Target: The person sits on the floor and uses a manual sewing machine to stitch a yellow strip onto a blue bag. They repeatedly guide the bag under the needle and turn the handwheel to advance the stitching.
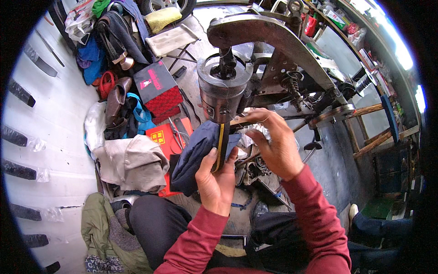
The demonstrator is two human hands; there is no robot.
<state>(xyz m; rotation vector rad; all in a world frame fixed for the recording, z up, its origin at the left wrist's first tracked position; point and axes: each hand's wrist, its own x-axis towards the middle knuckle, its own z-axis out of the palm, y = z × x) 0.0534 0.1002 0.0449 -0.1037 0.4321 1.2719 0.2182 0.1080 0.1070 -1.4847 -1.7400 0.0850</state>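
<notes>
- Overall, largest item: the sewing machine [273,34], a worn metal arm reaching across the upper middle, with a round metal head [222,98] at its left end.
- Shelf along the upper right rim of the view; it bears small packages, among them a red one [310,25] and a green-and-white one [334,18].
- Box [157,82], black on top and patterned red on the side, left of the machine; closed, contents hidden.
- Plastic bag [82,20], whitish, far upper left; contents blurred.
- Dark blue folded cloth [194,155], below the round head and left of centre. It lies on the thumb side of the left hand, against it.
- Right hand [280,144], raised beside the machine's lower end. Fingers bent, thumb parted from the forefinger with a visible gap; fingertips point toward the head. Contact there is uncertain, the spot being cluttered.
- Left hand [215,187], palm up, below the cloth; thumb and fingers pinch the work from both sides.
- Smallest: a narrow black strip with a yellow line [222,144], running from beneath the head down between the left thumb and fingers, along the cloth's right side.
</notes>
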